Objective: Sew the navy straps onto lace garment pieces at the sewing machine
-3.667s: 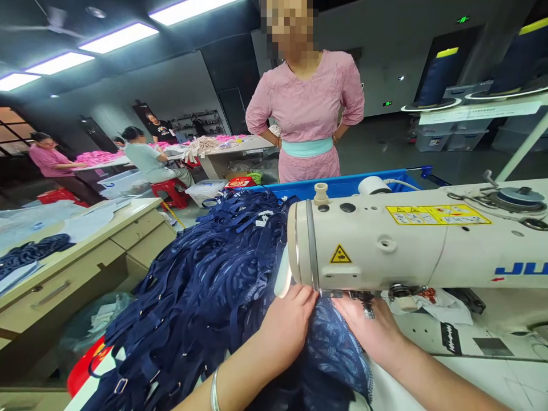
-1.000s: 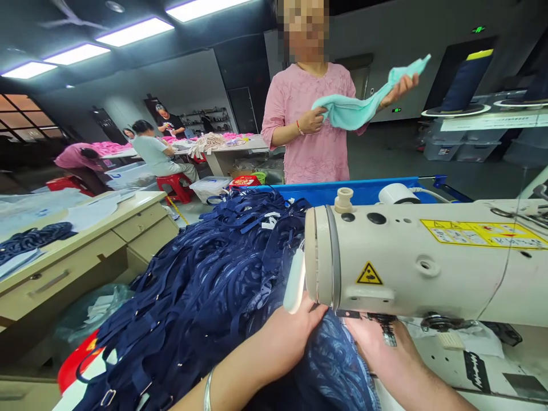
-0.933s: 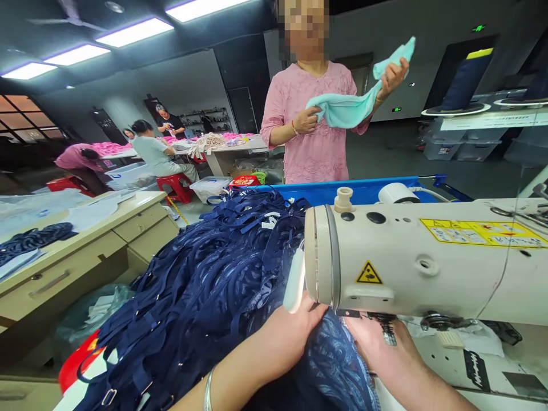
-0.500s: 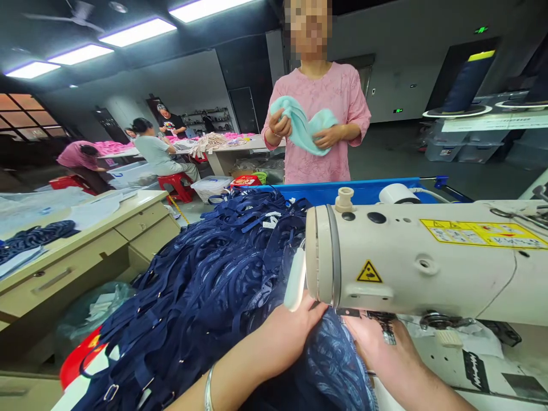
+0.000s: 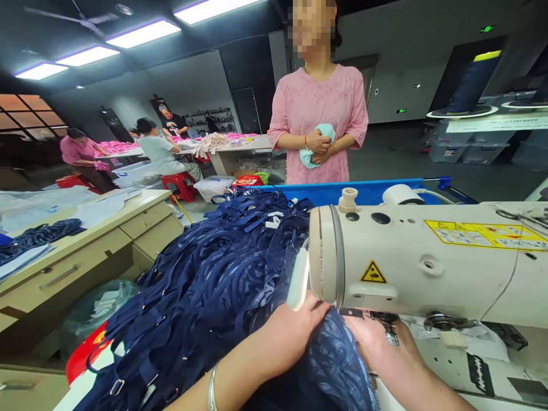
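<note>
A navy lace bra [image 5: 338,354] lies under the head of the white sewing machine [image 5: 394,251], its patterned edge running between my hands. My left hand [image 5: 297,322] holds the lace on the left of the needle area, its fingertips partly covered by the machine head. On the other side, my right hand [image 5: 377,337] has hold of the bra's edge, with the fingers largely hidden behind the presser parts. A large heap of navy bras [image 5: 205,285] with straps and metal sliders spreads beside my left arm.
Behind the machine, a person in pink [image 5: 319,103] stands with a mint-green cloth [image 5: 314,160] in both hands. A blue cloth trough [image 5: 363,191] borders the far side. Left is a beige desk [image 5: 98,240]; thread cones [image 5: 473,85] stand upper right.
The person in pink has bunched the mint-green cloth together and turned their head to the side. My hands and the bra stay almost in place; the view shifts slightly.
</note>
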Motion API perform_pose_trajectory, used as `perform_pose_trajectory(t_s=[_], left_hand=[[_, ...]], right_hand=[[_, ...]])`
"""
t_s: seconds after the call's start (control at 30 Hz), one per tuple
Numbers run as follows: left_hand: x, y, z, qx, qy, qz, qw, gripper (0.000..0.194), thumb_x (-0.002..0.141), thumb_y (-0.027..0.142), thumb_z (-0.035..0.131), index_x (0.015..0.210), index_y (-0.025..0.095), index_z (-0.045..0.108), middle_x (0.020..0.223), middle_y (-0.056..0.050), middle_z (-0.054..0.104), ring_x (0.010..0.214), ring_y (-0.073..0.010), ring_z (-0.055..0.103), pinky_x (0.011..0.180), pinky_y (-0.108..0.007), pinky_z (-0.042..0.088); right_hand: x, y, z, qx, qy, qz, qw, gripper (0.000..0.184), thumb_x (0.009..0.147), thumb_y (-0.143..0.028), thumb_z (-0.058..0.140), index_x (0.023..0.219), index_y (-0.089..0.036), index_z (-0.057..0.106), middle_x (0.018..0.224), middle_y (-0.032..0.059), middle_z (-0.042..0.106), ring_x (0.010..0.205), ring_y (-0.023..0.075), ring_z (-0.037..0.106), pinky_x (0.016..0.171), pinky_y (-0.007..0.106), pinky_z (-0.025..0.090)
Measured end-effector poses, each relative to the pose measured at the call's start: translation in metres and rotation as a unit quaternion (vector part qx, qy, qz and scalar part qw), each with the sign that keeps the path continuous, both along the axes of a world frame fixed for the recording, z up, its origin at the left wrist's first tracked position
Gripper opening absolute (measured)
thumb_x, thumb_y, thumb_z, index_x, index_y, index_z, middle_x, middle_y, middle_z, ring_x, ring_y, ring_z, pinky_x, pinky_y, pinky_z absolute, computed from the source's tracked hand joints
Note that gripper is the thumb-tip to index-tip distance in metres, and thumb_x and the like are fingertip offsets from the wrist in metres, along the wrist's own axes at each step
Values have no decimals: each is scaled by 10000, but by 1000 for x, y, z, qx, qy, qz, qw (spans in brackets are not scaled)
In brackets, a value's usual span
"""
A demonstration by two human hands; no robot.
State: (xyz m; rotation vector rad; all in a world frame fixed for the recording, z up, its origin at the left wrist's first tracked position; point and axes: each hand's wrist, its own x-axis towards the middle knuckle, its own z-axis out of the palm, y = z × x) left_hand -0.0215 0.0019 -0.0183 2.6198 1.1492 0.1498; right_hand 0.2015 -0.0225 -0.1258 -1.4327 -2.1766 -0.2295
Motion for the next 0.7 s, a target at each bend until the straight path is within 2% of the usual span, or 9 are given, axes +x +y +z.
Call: perform_pose_trajectory(t_s=[0.27, 0.4, 0.53, 0.7], left_hand=[[-1, 0, -1, -11, -6, 3, 1000, 532, 812, 12, 400, 1304, 211, 448, 1333, -101, 464, 1277, -271, 387, 1035, -392, 363], [-2, -1, -2, -16, -15, 4, 1000, 530, 798, 9, 394, 1280, 217, 465, 1356, -91, 451, 1272, -276, 400, 1001, -384, 400], [-2, -2, -2, -13, -26, 5, 1000, 540, 806, 8, 376, 1299, 215, 447, 1382, -88, 428, 1297, -274, 366, 1024, -386, 372], [-2, -1, -1, -10, -27, 3, 1000, 506, 829, 31, 384, 1300, 200, 455, 1372, -98, 434, 1274, -278, 390, 1021, -376, 369]], right_hand=[[6, 11, -19, 19, -53, 6, 998, 655, 754, -64, 502, 1330, -372, 454, 1216, 15, 607, 873, 226, 644, 832, 328, 511], [6, 17, -22, 14, -58, 12, 998, 616, 753, -32, 481, 1271, -364, 525, 1144, 6, 645, 865, 208, 653, 809, 283, 528], [1, 12, -14, 15, -48, -21, 998, 573, 764, -20, 486, 1222, -354, 568, 1101, 28, 657, 928, 236, 644, 859, 325, 525], [-5, 3, 7, 14, -40, -11, 999, 561, 775, -31, 507, 1240, -341, 553, 1156, 21, 631, 1043, 243, 604, 949, 370, 484]])
